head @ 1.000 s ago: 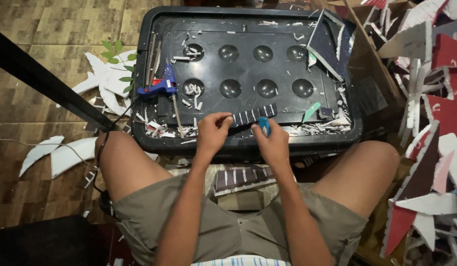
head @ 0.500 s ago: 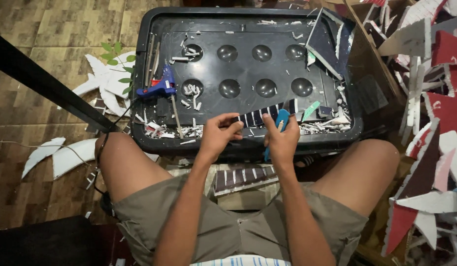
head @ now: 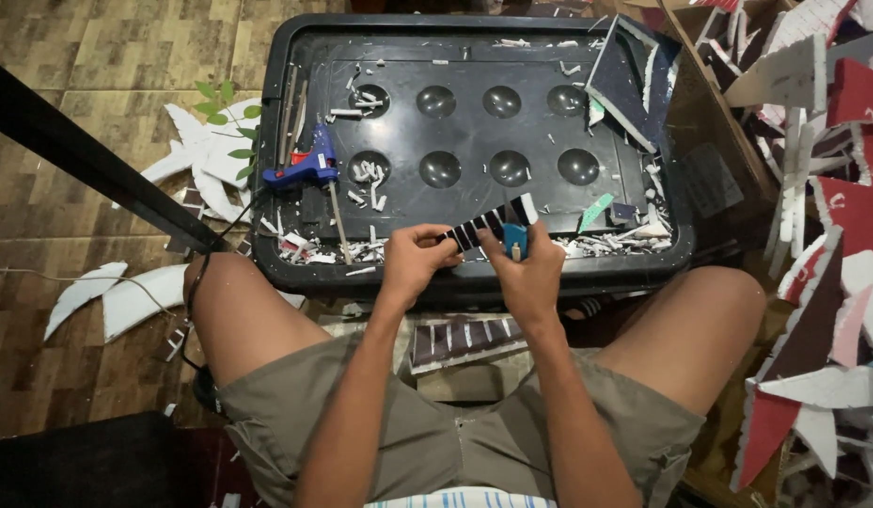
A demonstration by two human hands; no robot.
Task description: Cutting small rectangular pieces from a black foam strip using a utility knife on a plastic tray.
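My left hand [head: 413,259] pinches the near end of a dark strip with white stripes [head: 488,224], held tilted above the front edge of a black plastic lid [head: 295,56]. My right hand [head: 530,273] grips a blue utility knife [head: 515,241], its tip up against the underside of the strip. Both hands hover over a litter of white foam scraps [head: 314,252] on the lid. A second striped strip [head: 464,341] lies below, between my knees.
A blue glue gun [head: 305,167] lies on the lid's left part, its cord running off toward my left leg. Round dimples [head: 440,169] dot the lid. Red and white foam board pieces [head: 822,188] pile up at the right. White cut-outs [head: 126,296] lie on the floor at the left.
The striped strip has been lifted and pulled back toward me, now shorter in view. My right hand has turned the blue knife upright against the strip.
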